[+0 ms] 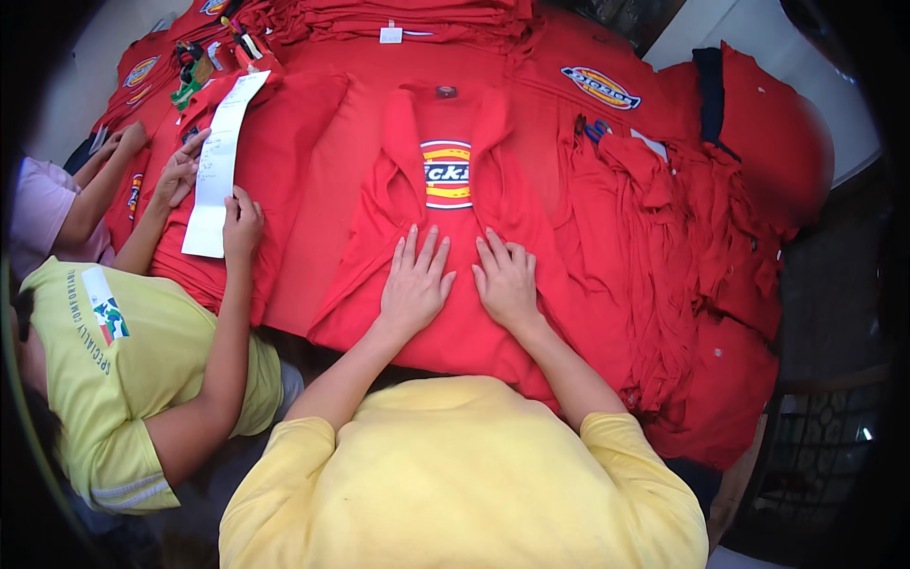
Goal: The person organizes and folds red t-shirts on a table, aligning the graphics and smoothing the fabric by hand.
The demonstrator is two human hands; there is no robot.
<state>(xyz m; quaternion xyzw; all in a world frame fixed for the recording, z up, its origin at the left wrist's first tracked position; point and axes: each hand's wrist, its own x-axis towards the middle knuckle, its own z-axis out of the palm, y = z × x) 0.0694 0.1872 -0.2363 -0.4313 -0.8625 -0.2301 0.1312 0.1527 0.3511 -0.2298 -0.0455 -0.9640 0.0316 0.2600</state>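
A red T-shirt with a printed chest logo lies in front of me, its two sides folded inward over the edges of the print. My left hand rests flat on its left part, fingers stretched toward the collar. On the right part lies my right hand, palm down with the fingers spread. Neither hand grips the cloth. The collar with its dark neck label points away from me. The shirt's lower end reaches the near table edge, partly hidden by my body and forearms.
A heap of loose red shirts sits to my right, with blue-handled scissors near its top. Stacked red shirts stand at the back. On my left, a co-worker in a yellow-green shirt holds a long paper strip; another person sits beyond.
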